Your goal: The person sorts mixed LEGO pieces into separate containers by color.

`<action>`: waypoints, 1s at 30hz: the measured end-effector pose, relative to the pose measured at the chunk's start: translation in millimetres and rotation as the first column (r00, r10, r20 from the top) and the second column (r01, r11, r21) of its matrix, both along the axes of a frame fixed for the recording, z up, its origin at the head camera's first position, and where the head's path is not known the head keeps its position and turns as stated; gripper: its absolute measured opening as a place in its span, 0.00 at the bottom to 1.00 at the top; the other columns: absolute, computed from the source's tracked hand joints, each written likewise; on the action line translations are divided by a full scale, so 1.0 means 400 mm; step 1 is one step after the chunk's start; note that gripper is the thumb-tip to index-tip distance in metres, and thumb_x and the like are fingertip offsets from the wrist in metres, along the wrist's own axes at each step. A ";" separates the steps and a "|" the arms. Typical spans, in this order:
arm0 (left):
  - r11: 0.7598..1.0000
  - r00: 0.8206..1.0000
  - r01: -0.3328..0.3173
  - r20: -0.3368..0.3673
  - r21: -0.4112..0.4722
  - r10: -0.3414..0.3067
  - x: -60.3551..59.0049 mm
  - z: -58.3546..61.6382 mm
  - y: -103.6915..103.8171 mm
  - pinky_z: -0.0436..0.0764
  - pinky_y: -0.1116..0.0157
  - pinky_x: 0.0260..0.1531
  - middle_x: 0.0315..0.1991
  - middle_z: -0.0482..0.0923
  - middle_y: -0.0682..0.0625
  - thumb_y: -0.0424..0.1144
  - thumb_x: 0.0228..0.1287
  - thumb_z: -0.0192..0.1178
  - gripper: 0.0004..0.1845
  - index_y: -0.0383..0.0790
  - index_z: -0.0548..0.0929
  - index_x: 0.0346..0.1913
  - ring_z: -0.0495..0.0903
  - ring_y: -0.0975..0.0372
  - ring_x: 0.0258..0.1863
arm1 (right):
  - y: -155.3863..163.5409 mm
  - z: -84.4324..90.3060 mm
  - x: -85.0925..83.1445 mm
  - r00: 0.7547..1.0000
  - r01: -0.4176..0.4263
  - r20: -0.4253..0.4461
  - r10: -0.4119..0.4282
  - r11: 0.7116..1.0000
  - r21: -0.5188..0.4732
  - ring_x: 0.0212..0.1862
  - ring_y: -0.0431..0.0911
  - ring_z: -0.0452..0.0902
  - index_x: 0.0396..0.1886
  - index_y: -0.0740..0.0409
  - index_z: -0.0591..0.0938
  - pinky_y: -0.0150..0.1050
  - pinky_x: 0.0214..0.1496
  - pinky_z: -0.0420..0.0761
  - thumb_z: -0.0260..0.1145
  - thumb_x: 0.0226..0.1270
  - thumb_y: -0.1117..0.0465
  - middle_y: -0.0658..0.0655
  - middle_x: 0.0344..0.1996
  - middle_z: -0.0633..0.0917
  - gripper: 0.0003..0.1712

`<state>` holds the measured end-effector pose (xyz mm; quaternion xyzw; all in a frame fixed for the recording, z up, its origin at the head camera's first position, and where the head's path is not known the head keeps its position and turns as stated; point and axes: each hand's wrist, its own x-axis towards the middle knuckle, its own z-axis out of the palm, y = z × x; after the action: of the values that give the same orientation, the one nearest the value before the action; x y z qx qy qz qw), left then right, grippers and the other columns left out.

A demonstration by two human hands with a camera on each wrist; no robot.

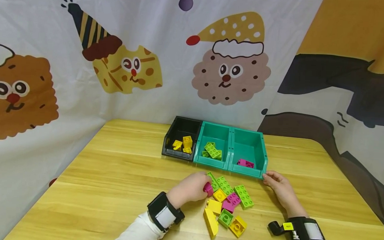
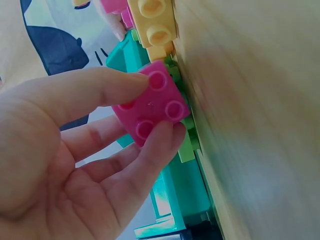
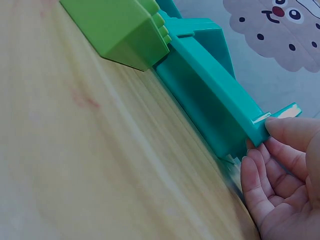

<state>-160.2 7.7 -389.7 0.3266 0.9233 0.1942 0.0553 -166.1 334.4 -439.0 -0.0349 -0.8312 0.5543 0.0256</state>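
In the head view my left hand [image 1: 191, 187] pinches a magenta toy building block [image 1: 208, 189] at the left of the loose pile. Up close in the left wrist view, the block [image 2: 152, 107] is held between thumb and fingertips, studs facing the camera. My right hand [image 1: 281, 190] pinches the front right corner of the right teal bin [image 1: 249, 139], its thumb on the rim and fingers curled below, as the right wrist view shows. That bin contains magenta blocks [image 1: 246, 163].
Green blocks [image 1: 213, 150] lie in the middle teal bin [image 1: 215, 132], yellow blocks [image 1: 187, 141] in the black bin [image 1: 186, 124]. Several green, yellow and magenta blocks, including a green one [image 1: 244, 196], lie on the wooden table [image 1: 114, 166]. A printed cloth [image 1: 171, 62] hangs behind.
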 end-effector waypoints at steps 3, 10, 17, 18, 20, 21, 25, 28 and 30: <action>1.000 1.000 -0.002 0.004 0.014 0.002 -0.002 -0.001 -0.001 0.71 0.75 0.27 0.29 0.72 0.56 0.31 0.50 0.68 0.10 0.40 0.82 0.37 0.69 0.67 0.27 | 0.000 -0.002 0.000 1.000 -0.001 -0.009 0.001 1.000 -0.007 0.38 0.30 0.76 0.47 0.70 0.76 0.24 0.43 0.77 0.57 0.71 0.52 0.35 0.32 0.78 0.22; 0.999 1.000 -0.018 0.013 0.051 0.018 -0.014 0.006 -0.012 0.70 0.74 0.26 0.27 0.71 0.56 0.32 0.50 0.68 0.08 0.40 0.82 0.34 0.68 0.66 0.27 | 0.002 -0.004 0.000 1.000 -0.007 -0.009 0.007 1.000 -0.018 0.38 0.30 0.76 0.46 0.68 0.76 0.24 0.43 0.77 0.57 0.71 0.53 0.35 0.32 0.78 0.20; 0.992 1.000 -0.029 0.009 0.122 0.028 -0.028 0.027 -0.030 0.71 0.76 0.26 0.29 0.72 0.53 0.32 0.50 0.68 0.09 0.38 0.83 0.36 0.68 0.66 0.27 | 0.001 -0.001 -0.003 1.000 -0.009 -0.012 0.009 0.999 -0.034 0.39 0.30 0.76 0.48 0.71 0.75 0.25 0.43 0.78 0.57 0.71 0.54 0.36 0.32 0.78 0.22; 0.991 0.999 -0.032 0.007 0.133 0.032 -0.030 0.032 -0.032 0.71 0.76 0.26 0.29 0.73 0.53 0.32 0.50 0.68 0.09 0.38 0.83 0.37 0.69 0.66 0.27 | 0.001 0.000 -0.003 1.000 -0.009 -0.010 0.008 0.999 -0.033 0.39 0.30 0.76 0.48 0.72 0.75 0.25 0.43 0.78 0.57 0.71 0.54 0.36 0.32 0.78 0.22; 0.987 0.999 -0.041 0.001 0.153 0.041 -0.032 0.040 -0.034 0.72 0.76 0.28 0.30 0.74 0.52 0.31 0.50 0.68 0.10 0.37 0.83 0.37 0.69 0.65 0.28 | 0.000 0.001 -0.003 1.000 -0.009 -0.001 0.009 0.999 -0.034 0.39 0.30 0.76 0.48 0.71 0.75 0.25 0.43 0.78 0.57 0.71 0.54 0.35 0.32 0.78 0.22; 0.986 0.999 -0.045 -0.001 0.159 0.045 -0.034 0.043 -0.034 0.72 0.76 0.28 0.31 0.74 0.52 0.31 0.50 0.68 0.10 0.37 0.82 0.38 0.70 0.65 0.28 | 0.000 0.001 -0.002 1.000 -0.009 0.003 0.009 0.999 -0.035 0.39 0.30 0.76 0.48 0.71 0.75 0.25 0.43 0.78 0.57 0.71 0.54 0.35 0.32 0.78 0.22; 0.984 0.998 -0.047 -0.030 0.175 0.053 -0.042 0.056 -0.020 0.73 0.75 0.29 0.32 0.74 0.53 0.34 0.53 0.68 0.08 0.39 0.82 0.37 0.70 0.65 0.30 | -0.001 0.001 0.000 1.000 -0.008 0.019 0.009 0.999 -0.038 0.38 0.31 0.76 0.48 0.69 0.76 0.25 0.43 0.77 0.57 0.71 0.54 0.35 0.32 0.78 0.20; 0.979 0.996 -0.059 -0.055 0.195 0.071 -0.052 0.071 0.003 0.74 0.76 0.30 0.32 0.74 0.53 0.37 0.55 0.68 0.09 0.39 0.82 0.39 0.71 0.66 0.30 | -0.001 0.002 0.001 1.000 -0.002 0.019 0.003 0.999 -0.044 0.38 0.31 0.76 0.47 0.68 0.76 0.25 0.43 0.77 0.57 0.71 0.54 0.35 0.32 0.78 0.19; 0.972 0.993 -0.078 -0.069 0.220 0.096 -0.060 0.083 0.022 0.74 0.77 0.29 0.33 0.75 0.52 0.38 0.56 0.68 0.11 0.39 0.83 0.41 0.71 0.65 0.30 | -0.001 0.004 0.001 1.000 0.000 0.020 0.001 0.999 -0.041 0.38 0.31 0.76 0.48 0.68 0.76 0.25 0.43 0.77 0.57 0.71 0.53 0.35 0.32 0.78 0.20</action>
<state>-184.3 16.6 -356.3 0.2974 0.9115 0.2828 -0.0260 -165.8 333.8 -437.4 -0.0408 -0.8200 0.5707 0.0163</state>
